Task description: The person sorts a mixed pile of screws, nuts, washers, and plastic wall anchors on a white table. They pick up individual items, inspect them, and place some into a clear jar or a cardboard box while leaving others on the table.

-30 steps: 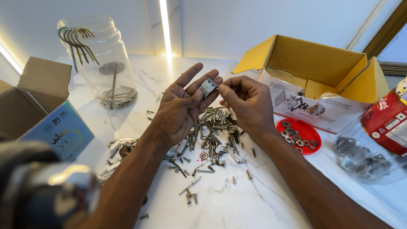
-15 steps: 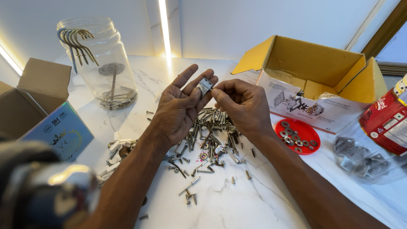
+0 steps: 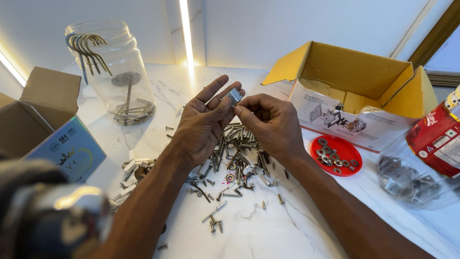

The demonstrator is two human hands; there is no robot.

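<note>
Small metal bracket [image 3: 234,96], a shiny grey piece, sits pinched between the fingertips of both hands above the middle of the white marble table [image 3: 268,230]. Left hand [image 3: 203,122] is at about 9 o'clock from the piece, back toward the camera, its thumb pressed against the bracket and the other fingers spread and pointing up toward 1 o'clock. Right hand [image 3: 270,120] lies at about 4 o'clock from the piece, fingers curled closed, with thumb and forefinger nipping the bracket's lower edge. Directly under the hands, toward 6 o'clock, a loose heap of screws [image 3: 235,158] is scattered over the table, with stray ones trailing further down. At 3 o'clock from the heap a red lid [image 3: 335,154] holds washers, and just beyond it, at 1 o'clock, stands an open yellow cardboard box [image 3: 359,72]. A clear plastic bag [image 3: 407,177] and a red packet [image 3: 438,136] lie at the right edge. At 10 o'clock from the hands a glass jar [image 3: 112,72] carries large hooks over its rim. A brown box [image 3: 40,103] and a blue carton [image 3: 72,151] sit at 9 o'clock.
</note>
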